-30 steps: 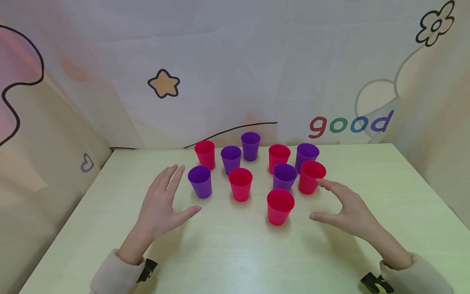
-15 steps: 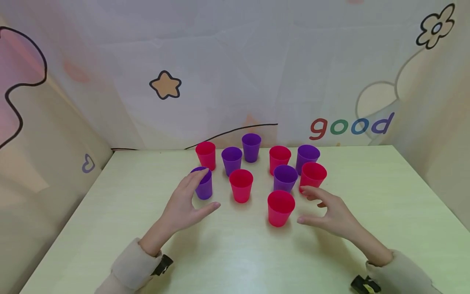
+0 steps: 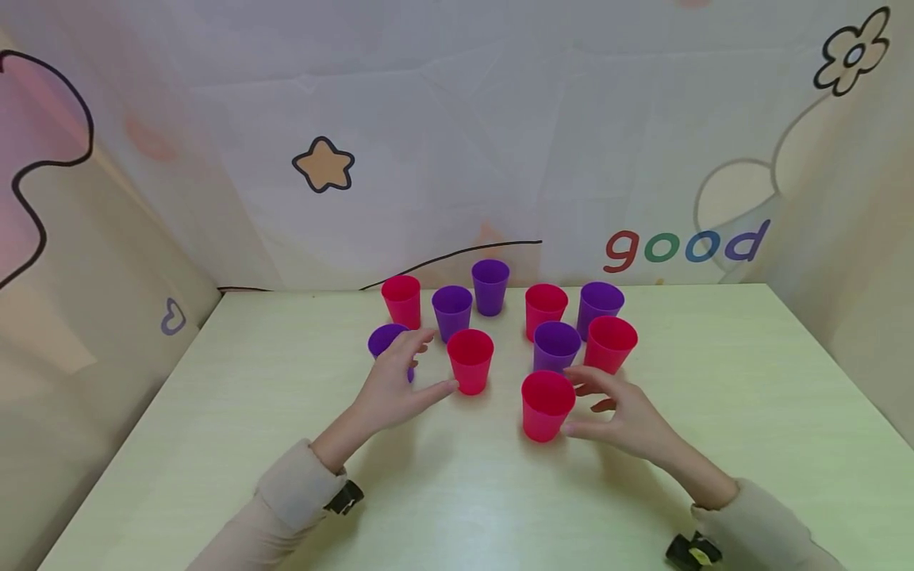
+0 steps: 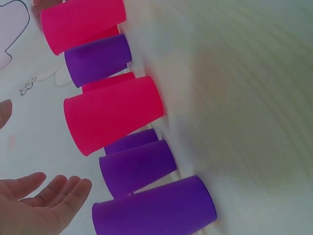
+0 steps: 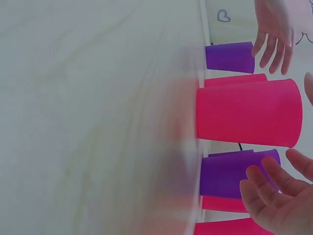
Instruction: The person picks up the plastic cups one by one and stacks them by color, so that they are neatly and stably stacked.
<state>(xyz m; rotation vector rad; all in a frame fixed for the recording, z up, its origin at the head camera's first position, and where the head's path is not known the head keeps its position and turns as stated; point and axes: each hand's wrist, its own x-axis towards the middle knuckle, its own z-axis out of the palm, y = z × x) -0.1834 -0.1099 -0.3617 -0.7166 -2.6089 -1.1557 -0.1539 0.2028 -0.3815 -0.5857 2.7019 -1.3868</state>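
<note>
My left hand hangs above the table with thumb and fingers spread apart, holding nothing. Its thumb tip overlaps the lower left side of a red cup, and its fingers partly hide a purple cup. Just right of the front red cup is my right hand, fingers slightly bent and thumb apart, nothing in its grasp. In the right wrist view, the right fingers overlap a purple cup beside the large red cup. All these cups stand upright, mouths up.
More red and purple cups stand behind: a red cup at back left, a purple cup at the back middle, and a purple cup at back right. A printed cloth rises behind the pale table.
Both hands have moved inward: the left rightward across the left purple cup to the middle red cup, the right leftward to the front red cup. The cups have stayed in place.
</note>
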